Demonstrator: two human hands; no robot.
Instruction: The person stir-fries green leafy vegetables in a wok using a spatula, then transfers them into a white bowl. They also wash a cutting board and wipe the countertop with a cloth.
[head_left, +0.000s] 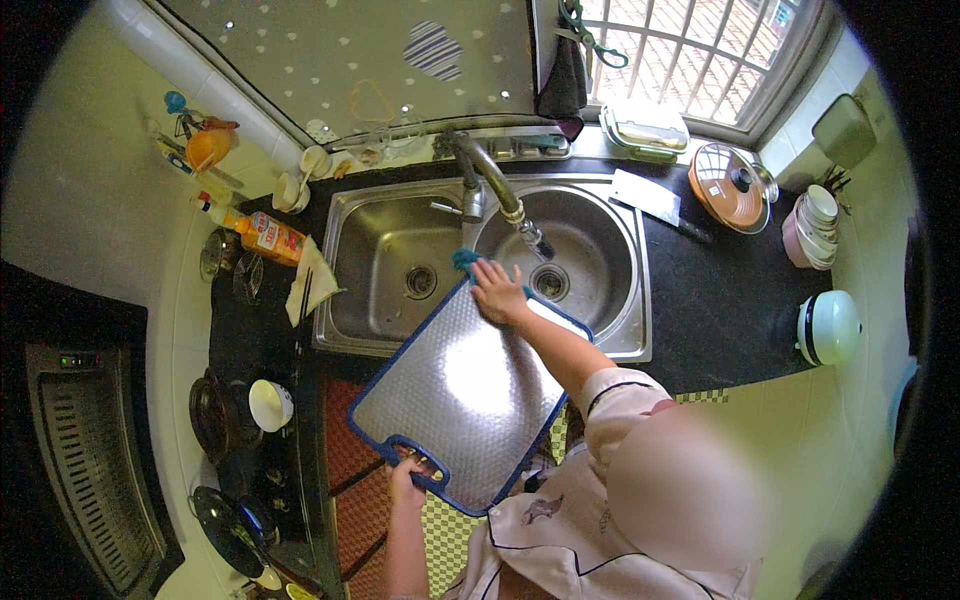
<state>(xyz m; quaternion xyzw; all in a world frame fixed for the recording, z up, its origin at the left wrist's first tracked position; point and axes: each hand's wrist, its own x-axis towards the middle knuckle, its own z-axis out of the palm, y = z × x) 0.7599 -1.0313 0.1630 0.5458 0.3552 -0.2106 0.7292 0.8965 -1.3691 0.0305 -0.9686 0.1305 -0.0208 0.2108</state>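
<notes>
A metal cutting board (427, 397) with a dimpled silver face and blue rim slants across the sink's front edge. My left hand (407, 480) grips its handle cut-out at the lower corner. At the board's far end, my right hand (499, 292) presses a teal cloth (465, 259) onto the surface, fingers spread over it. Most of the cloth is hidden beneath the palm. Beyond the board lies a stainless-steel double sink (352, 315) with two basins. Its faucet (495, 176) points into the right basin, close to my right hand.
A cleaver (646, 196) lies right of the sink, near a glass-lidded pan (731, 191). Stacked bowls (814, 225) and a mint-green appliance (829, 328) line the right wall. Leftward are an orange detergent bottle (271, 238), a white bowl (270, 405) and a wok (225, 529).
</notes>
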